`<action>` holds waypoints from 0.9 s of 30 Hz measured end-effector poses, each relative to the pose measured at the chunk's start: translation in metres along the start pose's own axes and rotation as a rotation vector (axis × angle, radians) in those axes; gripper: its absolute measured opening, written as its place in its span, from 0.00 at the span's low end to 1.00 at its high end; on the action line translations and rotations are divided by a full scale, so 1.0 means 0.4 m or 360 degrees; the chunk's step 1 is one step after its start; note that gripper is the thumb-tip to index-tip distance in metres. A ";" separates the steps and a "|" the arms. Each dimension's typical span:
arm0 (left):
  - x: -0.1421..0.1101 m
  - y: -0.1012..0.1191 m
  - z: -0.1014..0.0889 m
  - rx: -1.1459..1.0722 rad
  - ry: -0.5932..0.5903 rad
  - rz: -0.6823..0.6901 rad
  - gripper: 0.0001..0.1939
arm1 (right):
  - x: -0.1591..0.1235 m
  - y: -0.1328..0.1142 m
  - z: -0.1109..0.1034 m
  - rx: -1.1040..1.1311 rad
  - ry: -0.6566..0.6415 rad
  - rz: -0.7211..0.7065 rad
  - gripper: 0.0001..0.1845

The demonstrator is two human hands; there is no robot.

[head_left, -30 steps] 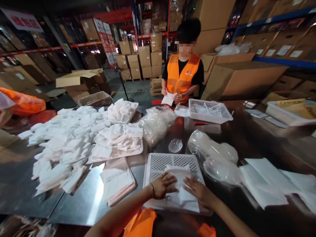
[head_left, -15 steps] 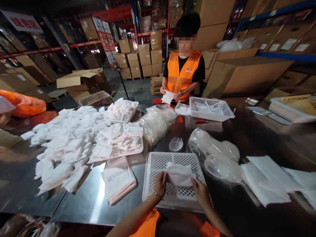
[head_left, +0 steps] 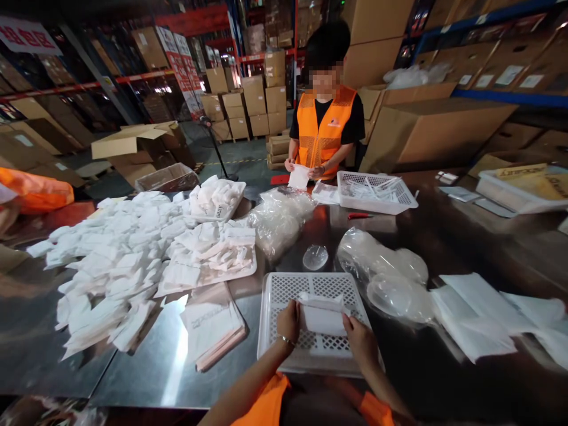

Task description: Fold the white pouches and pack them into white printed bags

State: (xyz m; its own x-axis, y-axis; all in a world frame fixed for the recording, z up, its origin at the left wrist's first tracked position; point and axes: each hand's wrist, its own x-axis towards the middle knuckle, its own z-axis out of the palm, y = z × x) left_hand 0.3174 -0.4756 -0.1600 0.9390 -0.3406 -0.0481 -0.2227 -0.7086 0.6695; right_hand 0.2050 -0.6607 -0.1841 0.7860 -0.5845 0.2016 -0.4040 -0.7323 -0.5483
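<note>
Between my two hands is a small white paper packet (head_left: 325,318), stretched level over an upturned white plastic basket (head_left: 306,283) with a perforated base. My left hand (head_left: 288,325) is closed on the packet's left end. Its right end is pinched by the fingers of my right hand (head_left: 360,338). The packet's contents, if any, are hidden. To the left of the basket lies a stack of flat printed paper bags (head_left: 213,325). Just beyond the basket sits a clear round plastic bowl (head_left: 315,258).
Folded white packets (head_left: 128,248) are heaped at left, beside filled trays (head_left: 248,269). Bagged clear bowls (head_left: 390,284) and white sheets (head_left: 479,316) lie at right. A red-handled cutter (head_left: 360,216) lies before a white basket (head_left: 394,207). A co-worker (head_left: 326,130) stands across the table holding paper.
My hands have drawn the packet from a crumpled, curved shape into a flatter, straighter one. The view has shifted slightly. The co-worker still holds a piece of paper.
</note>
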 end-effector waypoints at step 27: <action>0.026 0.004 0.119 -0.0434 -0.0162 0.0341 0.30 | 0.115 -0.091 0.030 0.0616 -0.0275 0.0051 0.26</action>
State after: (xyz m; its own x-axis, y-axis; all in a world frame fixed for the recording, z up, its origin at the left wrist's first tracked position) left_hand 0.3143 -0.5098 -0.1947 0.8446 -0.5330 0.0506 -0.3207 -0.4279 0.8450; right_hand 0.2617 -0.6566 -0.1647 0.8560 -0.5136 0.0589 -0.2496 -0.5105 -0.8229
